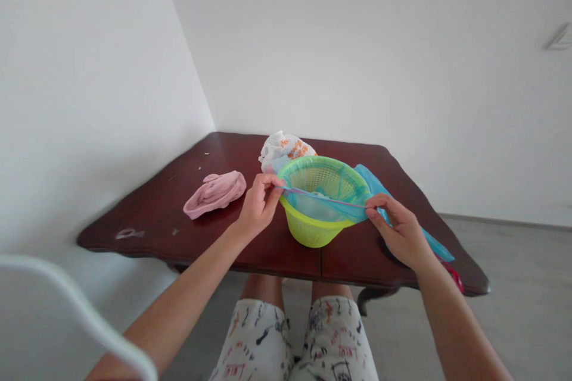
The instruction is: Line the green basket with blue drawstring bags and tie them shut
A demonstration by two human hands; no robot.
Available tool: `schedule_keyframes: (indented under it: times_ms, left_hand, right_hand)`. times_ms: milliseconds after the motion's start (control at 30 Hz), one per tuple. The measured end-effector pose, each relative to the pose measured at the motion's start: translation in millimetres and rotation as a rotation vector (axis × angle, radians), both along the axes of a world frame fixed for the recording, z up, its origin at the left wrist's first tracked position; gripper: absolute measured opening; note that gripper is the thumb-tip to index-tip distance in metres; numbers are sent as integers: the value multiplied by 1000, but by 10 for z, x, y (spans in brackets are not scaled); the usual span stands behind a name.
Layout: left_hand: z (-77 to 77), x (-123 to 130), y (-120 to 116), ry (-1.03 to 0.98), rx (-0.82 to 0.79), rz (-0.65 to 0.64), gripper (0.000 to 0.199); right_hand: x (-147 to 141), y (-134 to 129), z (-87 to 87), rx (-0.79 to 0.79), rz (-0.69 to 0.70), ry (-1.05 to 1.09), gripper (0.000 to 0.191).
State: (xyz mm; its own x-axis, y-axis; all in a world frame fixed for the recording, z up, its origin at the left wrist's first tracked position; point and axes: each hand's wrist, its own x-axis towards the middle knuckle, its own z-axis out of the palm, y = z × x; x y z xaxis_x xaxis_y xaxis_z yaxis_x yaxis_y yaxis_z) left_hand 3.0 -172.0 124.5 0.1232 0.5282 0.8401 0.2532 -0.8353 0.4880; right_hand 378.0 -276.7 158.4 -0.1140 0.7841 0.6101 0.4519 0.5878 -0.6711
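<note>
A yellow-green plastic basket [315, 232] with mesh walls stands upright near the front of the table. Inside it lies a thin, see-through blue plastic bag [319, 208], its near edge stretched taut across the basket's front rim. My left hand [261, 199] pinches one end of that edge at the rim's left side. At the right side, my right hand [395, 223] pinches the other end between thumb and fingers. A pinkish drawstring or hem runs along the stretched edge between both hands. Part of the basket's right side is hidden by the bag.
A folded pink cloth [217, 192] lies on the dark red table [268, 253] to the left. Behind the basket sits a white plastic bag with orange print [286, 147]. More blue plastic [435, 244] and a red item [453, 275] lie right, partly behind my right hand.
</note>
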Motion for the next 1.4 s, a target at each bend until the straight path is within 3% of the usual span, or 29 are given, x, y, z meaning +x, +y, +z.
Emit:
schedule_keyframes:
  times_ms: [100, 300, 400, 600, 700, 833, 967, 1133, 1233, 1400]
  left_hand:
    - [95, -121, -35, 90, 110, 21, 20]
    - [296, -418, -16, 398, 239, 6, 52]
    - [341, -508, 42, 533, 238, 30, 39]
    - [459, -566, 51, 557, 226, 7, 11]
    - [514, -596, 27, 567, 195, 3, 9]
    - [525, -639, 29, 547, 98, 17, 11]
    - [486, -648, 115, 526, -10, 72, 10]
    - [433, -660, 298, 484, 46, 49, 15]
    - [440, -678, 402, 568, 95, 30, 22]
    - [463, -669, 577, 691, 125, 166, 17]
  right_hand:
    - [8, -18, 12, 45, -42, -17, 15]
    - [141, -34, 2, 101, -22, -61, 22]
    - [223, -9, -74, 8, -10, -50, 25]
    - [272, 74, -199, -178, -17, 8, 36]
    - [291, 98, -197, -122, -56, -46, 35]
    - [335, 125, -183, -23, -41, -155, 12]
    - [381, 255, -203, 31, -79, -281, 19]
    - [480, 525, -289, 77, -116, -387, 11]
    - [547, 654, -340, 106, -230, -411, 18]
    - [583, 782, -324, 45, -349, -386, 26]
